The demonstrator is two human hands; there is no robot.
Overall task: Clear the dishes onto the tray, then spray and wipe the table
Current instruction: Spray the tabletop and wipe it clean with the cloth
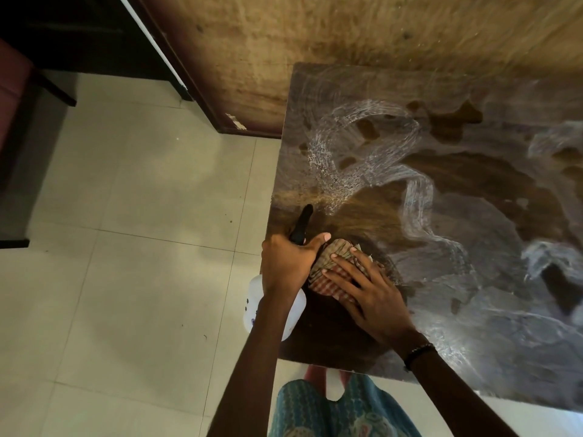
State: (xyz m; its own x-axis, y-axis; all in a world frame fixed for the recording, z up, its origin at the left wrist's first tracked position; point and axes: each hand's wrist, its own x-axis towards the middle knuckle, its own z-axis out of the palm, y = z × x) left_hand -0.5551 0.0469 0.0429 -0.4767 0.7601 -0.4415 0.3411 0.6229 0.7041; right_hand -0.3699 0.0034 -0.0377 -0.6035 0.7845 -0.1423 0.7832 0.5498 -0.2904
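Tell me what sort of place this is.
Probably a home or small eatery's dining area: a dark wooden table streaked with wet spray, a pale tiled floor, and a worn wood-panel wall behind the table.

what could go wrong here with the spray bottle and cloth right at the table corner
1. The white plastic spray bottle hangs past the edge of the dark wooden table in the left hand; if that grip loosened, it would likely drop onto the pale tiled floor.
2. The right hand presses the checked cloth close to the corner, so a stroke leftward could push liquid over the edge.
3. White foamy streaks cover much of the top; some may be missed.
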